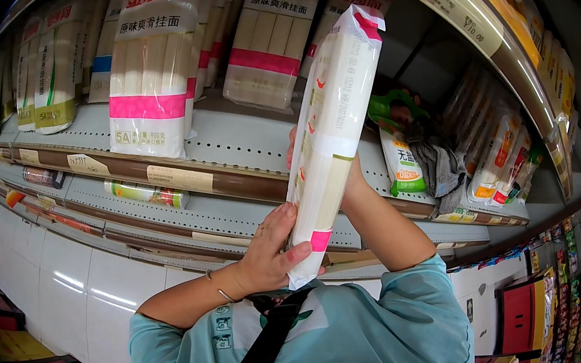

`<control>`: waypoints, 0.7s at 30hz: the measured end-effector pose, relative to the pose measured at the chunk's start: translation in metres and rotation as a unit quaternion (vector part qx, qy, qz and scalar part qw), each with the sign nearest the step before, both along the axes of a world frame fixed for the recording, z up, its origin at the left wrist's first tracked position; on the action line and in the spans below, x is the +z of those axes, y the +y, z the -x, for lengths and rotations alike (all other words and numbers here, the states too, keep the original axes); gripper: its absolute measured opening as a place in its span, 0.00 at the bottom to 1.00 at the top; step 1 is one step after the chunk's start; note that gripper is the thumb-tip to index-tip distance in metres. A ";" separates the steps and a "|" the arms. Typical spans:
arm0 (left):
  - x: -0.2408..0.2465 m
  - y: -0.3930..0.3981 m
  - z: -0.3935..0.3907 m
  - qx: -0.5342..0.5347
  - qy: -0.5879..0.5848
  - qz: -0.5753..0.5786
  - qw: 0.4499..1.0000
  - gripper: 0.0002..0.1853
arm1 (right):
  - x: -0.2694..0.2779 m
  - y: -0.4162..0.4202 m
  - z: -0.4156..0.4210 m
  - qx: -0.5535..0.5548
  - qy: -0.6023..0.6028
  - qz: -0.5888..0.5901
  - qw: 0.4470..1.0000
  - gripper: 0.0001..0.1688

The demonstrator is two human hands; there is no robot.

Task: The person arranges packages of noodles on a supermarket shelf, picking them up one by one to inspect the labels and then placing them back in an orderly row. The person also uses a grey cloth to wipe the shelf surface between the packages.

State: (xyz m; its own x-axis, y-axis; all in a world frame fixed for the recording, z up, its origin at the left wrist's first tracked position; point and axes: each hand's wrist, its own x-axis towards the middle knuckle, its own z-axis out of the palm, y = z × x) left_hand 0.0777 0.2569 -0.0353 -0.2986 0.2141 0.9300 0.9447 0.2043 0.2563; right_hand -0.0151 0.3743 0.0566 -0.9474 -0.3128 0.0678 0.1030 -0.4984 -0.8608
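A long pack of dried noodles (337, 137) in clear and white film with a pink band stands tilted in front of my chest, its narrow side towards me. My left hand (276, 246) grips its lower end, thumb on the near side. Behind the pack is my right hand (353, 174), mostly hidden; fingertips show past the pack's far edge. Similar noodle packs with pink bands, one upright at the shelf front (148, 112) and another farther right (274, 47), stand on the shelf beyond.
The perforated metal shelf (225, 140) has a brown price rail. Grey knitted gloves (434, 155) and a green-handled thing (395, 103) lie by more packs at right. A lower shelf holds a lying pack (147, 191). An upper shelf edge (465, 13) curves overhead.
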 end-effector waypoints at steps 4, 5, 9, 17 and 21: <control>0.001 0.000 0.000 0.001 0.003 -0.004 1.000 0.40 | -0.002 0.000 0.001 0.002 0.003 -0.004 1.000 0.19; 0.002 0.000 0.000 0.002 0.004 -0.004 1.000 0.40 | -0.002 0.001 0.002 0.003 0.004 -0.007 1.000 0.19; 0.002 0.000 0.001 -0.004 0.004 -0.003 1.000 0.40 | -0.001 0.001 0.001 0.001 0.002 -0.013 1.000 0.19; 0.022 -0.024 0.007 -0.127 -0.315 -0.055 0.939 0.52 | 0.035 0.014 0.020 0.033 0.044 -0.024 0.998 0.27; 0.038 -0.048 0.044 0.145 -0.028 -0.140 0.979 0.40 | 0.070 0.001 0.071 -0.125 0.015 -0.052 0.991 0.24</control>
